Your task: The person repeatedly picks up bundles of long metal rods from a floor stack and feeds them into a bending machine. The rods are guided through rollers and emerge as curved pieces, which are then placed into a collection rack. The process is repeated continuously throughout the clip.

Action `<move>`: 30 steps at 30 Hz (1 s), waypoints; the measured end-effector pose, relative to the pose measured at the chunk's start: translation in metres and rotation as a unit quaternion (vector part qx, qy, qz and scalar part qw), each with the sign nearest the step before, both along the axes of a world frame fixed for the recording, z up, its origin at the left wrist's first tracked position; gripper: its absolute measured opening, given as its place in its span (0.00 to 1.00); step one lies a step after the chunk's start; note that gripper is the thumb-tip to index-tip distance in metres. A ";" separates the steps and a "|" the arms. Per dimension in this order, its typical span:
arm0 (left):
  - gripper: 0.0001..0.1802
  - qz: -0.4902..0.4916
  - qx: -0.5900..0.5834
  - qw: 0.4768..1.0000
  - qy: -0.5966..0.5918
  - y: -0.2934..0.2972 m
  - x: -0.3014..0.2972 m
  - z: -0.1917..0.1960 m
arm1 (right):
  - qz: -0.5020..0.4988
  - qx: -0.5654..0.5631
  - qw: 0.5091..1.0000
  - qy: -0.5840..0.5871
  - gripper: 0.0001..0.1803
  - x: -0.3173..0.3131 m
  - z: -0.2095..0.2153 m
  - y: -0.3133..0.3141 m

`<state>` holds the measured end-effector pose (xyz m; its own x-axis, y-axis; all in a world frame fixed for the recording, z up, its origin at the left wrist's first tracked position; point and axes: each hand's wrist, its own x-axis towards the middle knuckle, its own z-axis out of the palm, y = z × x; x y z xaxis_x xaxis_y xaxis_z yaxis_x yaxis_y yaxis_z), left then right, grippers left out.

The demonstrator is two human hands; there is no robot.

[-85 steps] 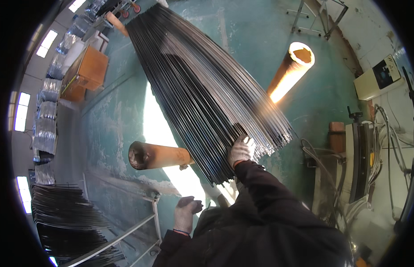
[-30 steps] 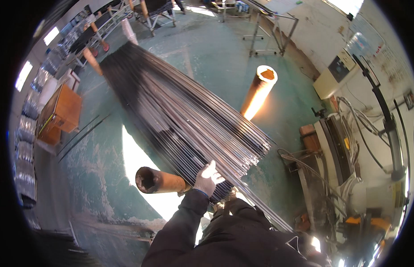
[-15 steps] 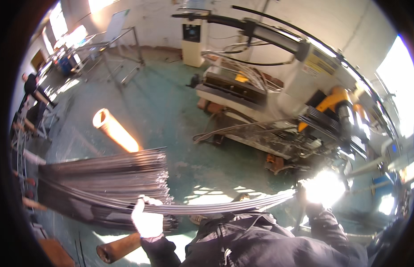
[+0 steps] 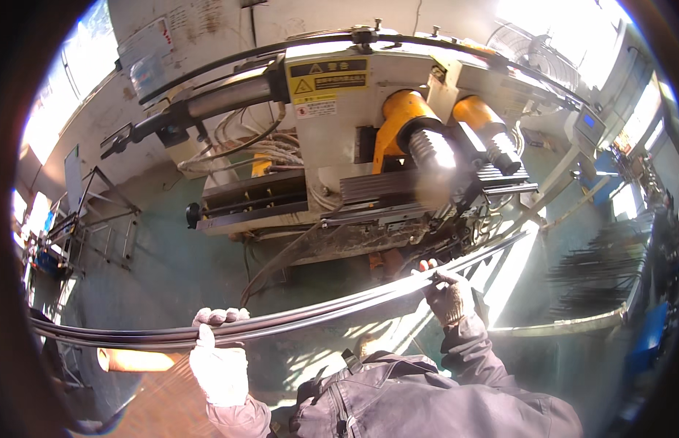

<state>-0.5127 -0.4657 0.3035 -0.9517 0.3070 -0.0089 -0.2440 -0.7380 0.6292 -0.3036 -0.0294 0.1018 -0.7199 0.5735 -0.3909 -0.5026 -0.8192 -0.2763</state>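
Left hand and right hand, both gloved, are closed around a small bundle of thin metal rods, held crosswise at chest height. A moment ago the rods left the big stack; the view now faces the grey machine with orange housings.

left hand: gloved, grip closed, forearm raised | right hand: gloved, grip closed, arm extended forward

A large grey machine with two orange housings stood on the green floor, an orange tube lying nearby.
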 end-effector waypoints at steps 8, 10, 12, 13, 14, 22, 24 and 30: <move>0.13 -0.043 -0.042 0.992 0.113 -0.007 -0.133 0.032 | -0.191 0.174 0.960 -0.113 0.13 -0.014 0.044 0.125; 0.12 0.014 -0.098 0.992 0.081 0.004 -0.154 0.011 | -0.135 0.719 0.522 -0.440 0.15 -0.024 0.062 0.132; 0.10 0.017 -0.078 0.994 0.076 0.022 -0.178 -0.013 | -0.177 0.750 0.378 -0.513 0.18 -0.040 0.078 0.137; 0.09 0.019 -0.083 0.995 0.049 0.034 -0.190 -0.023 | -0.136 0.707 0.490 -0.491 0.18 -0.055 0.086 0.145; 0.09 0.016 -0.079 0.996 0.036 0.045 -0.201 -0.032 | -0.193 0.642 0.640 -0.376 0.18 -0.070 0.089 0.148; 0.16 -0.068 -0.187 0.956 -0.217 0.152 -0.240 -0.087 | -0.154 0.732 0.405 -0.525 0.18 -0.115 0.073 0.197; 0.25 -0.157 -0.230 0.908 -0.312 0.168 -0.239 -0.082 | -0.114 0.735 0.389 -0.544 0.18 -0.119 0.063 0.202; 0.21 -0.141 -0.341 0.924 -0.104 0.203 -0.218 -0.080 | -0.023 0.733 0.222 -0.643 0.16 -0.153 0.069 0.213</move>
